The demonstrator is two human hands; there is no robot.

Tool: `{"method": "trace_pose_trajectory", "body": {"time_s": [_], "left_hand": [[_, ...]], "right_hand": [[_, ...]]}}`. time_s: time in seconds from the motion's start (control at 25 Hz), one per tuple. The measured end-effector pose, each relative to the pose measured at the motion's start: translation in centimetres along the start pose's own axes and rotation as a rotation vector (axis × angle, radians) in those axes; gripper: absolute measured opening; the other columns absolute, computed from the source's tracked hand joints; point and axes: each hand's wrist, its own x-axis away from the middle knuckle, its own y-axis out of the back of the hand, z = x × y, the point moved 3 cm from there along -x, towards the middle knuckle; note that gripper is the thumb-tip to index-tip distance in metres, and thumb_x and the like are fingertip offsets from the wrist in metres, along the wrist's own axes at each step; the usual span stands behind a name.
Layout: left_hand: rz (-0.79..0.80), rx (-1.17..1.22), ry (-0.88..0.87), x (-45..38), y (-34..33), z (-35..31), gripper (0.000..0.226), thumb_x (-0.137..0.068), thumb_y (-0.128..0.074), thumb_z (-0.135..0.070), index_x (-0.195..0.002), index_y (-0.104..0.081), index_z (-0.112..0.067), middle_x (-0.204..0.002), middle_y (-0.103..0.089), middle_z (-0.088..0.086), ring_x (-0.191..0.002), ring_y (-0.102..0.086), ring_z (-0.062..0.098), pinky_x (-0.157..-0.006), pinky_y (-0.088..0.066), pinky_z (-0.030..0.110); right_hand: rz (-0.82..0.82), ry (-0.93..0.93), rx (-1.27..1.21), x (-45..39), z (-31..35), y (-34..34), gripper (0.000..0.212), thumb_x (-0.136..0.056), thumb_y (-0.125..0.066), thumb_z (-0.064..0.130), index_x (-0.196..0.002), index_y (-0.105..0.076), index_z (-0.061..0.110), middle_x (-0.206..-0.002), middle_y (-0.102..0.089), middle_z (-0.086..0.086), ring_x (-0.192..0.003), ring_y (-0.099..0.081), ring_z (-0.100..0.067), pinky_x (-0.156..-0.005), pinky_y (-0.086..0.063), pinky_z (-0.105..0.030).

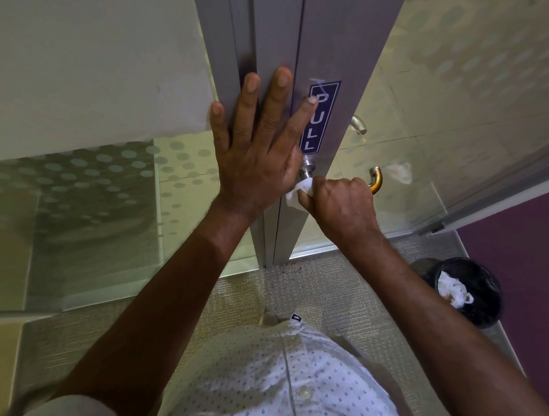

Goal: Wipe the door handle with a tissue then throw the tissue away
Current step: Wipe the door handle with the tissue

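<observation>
A grey door stile point(353, 66) carries a blue PULL sticker point(319, 116) and, just below it, a silver door handle point(307, 169). My left hand point(257, 154) lies flat on the door frame, fingers spread, palm beside the handle. My right hand point(342, 201) is closed around a white tissue point(297, 196) and presses it against the handle; most of the handle is hidden under the tissue and my hands.
A black waste bin point(486, 290) with crumpled white tissues inside stands on the carpet at the lower right, against a purple wall point(525, 260). Frosted glass panels point(69, 211) flank the door. A second handle end point(376, 179) shows behind the glass on the right.
</observation>
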Motion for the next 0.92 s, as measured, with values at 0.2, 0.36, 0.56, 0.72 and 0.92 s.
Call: {"method": "trace_pose_trajectory", "body": {"time_s": [0.2,0.36,0.56,0.72,0.92], "left_hand": [[-0.024,-0.001,0.003,0.1,-0.3,0.1,0.048,-0.106,-0.054,-0.037,-0.153,-0.048,-0.032,-0.174,0.02,-0.004,-0.162,0.02,0.021,-0.129,0.016,0.051],[-0.032,-0.005,-0.001,0.3,-0.7,0.1,0.047,-0.106,-0.053,-0.038,-0.153,-0.049,-0.033,-0.174,0.017,-0.003,-0.162,0.018,0.022,-0.129,0.017,0.051],[-0.037,-0.001,-0.005,0.3,-0.8,0.1,0.046,-0.106,-0.052,-0.038,-0.152,-0.05,-0.034,-0.175,0.016,-0.003,-0.163,0.016,0.023,-0.129,0.016,0.052],[-0.029,-0.012,-0.003,0.4,-0.7,0.1,0.047,-0.106,-0.053,-0.037,-0.152,-0.05,-0.034,-0.174,0.017,-0.003,-0.162,0.017,0.023,-0.129,0.016,0.052],[-0.043,-0.011,0.002,0.3,-0.5,0.0,0.048,-0.103,-0.056,-0.034,-0.151,-0.052,-0.034,-0.174,0.017,-0.003,-0.162,0.017,0.022,-0.13,0.015,0.051]], "right_hand": [[-0.16,-0.027,-0.136,2.1,-0.5,-1.5,0.031,-0.102,-0.048,0.039,-0.105,-0.062,0.012,-0.087,-0.066,-0.007,-0.077,-0.057,-0.027,-0.077,-0.043,-0.041],[-0.257,-0.036,-0.089,3.5,0.0,-3.1,0.027,-0.095,-0.058,0.021,-0.119,-0.056,0.008,-0.103,-0.062,-0.012,-0.094,-0.054,-0.032,-0.096,-0.041,-0.047],[-0.323,0.044,-0.005,3.4,-0.7,-3.8,0.023,-0.098,-0.049,0.007,-0.12,-0.053,0.008,-0.099,-0.06,-0.013,-0.088,-0.053,-0.031,-0.091,-0.043,-0.045],[-0.187,0.159,-0.04,2.0,-1.9,-2.8,0.018,-0.096,-0.061,0.027,-0.101,-0.051,0.014,-0.084,-0.064,-0.009,-0.073,-0.057,-0.028,-0.069,-0.043,-0.039],[-0.002,0.142,-0.003,0.3,-2.0,-1.6,0.047,-0.101,-0.04,0.054,-0.082,-0.061,0.017,-0.057,-0.058,-0.002,-0.045,-0.046,-0.02,-0.053,-0.033,-0.028]]}}
